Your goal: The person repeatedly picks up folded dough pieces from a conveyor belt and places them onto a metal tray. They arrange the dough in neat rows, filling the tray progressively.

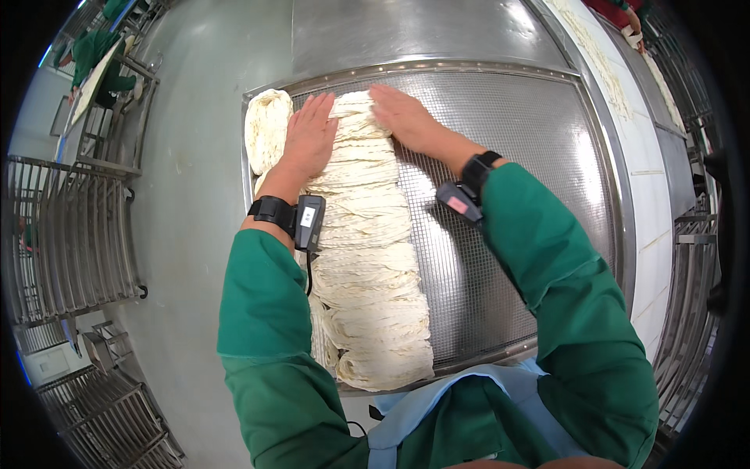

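Bundles of pale noodle-like strands point(369, 269) lie side by side in a long row on a metal mesh tray point(498, 117). At the row's far end, my left hand point(313, 132) rests flat against its left side, fingers stretched forward. My right hand point(404, 117) is at the right side of the same far bundle, palm turned toward it, slightly blurred. Between both hands the far bundle point(354, 108) shows. Another folded bundle point(268, 129) sits at the tray's far left corner, left of my left hand. More bundles in that left column are partly hidden under my left arm.
A white conveyor belt point(650, 205) with loose strands runs along the right. Metal racks point(76, 240) stand at the left. A co-worker in green point(96, 53) is at a table at the upper left; another person's hand point(636, 26) shows at the upper right.
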A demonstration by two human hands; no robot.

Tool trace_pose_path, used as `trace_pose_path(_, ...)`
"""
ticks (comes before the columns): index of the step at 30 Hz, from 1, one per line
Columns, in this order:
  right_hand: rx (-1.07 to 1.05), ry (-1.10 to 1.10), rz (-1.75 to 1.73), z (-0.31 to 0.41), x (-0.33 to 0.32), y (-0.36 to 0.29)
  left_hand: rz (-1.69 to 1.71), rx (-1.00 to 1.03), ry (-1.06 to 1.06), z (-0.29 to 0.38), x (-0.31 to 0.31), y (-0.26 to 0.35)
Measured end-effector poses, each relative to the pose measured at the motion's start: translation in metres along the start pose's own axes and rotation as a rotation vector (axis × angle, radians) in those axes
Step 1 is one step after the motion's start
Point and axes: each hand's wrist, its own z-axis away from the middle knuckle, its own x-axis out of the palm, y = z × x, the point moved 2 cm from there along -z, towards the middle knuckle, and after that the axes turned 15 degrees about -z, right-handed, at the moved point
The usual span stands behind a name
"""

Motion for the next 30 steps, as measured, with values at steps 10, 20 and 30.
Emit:
trace_pose_path(10,0.579,0.536,-0.445,0.218,-0.158,0.028,-0.045,0.218,0.147,-0.051,0.013,0.072)
trace_pose_path(20,0.829,1.045,-0.081,0.414,-0.336,0.099,-0.192,0.103,0.132,-0.045,0.014,0.088)
trace_pose_path(30,0.929,0.737,0.516,0.393,-0.427,0.182,0.215,0.522,-0.124,0.064,-0.042,0.329)
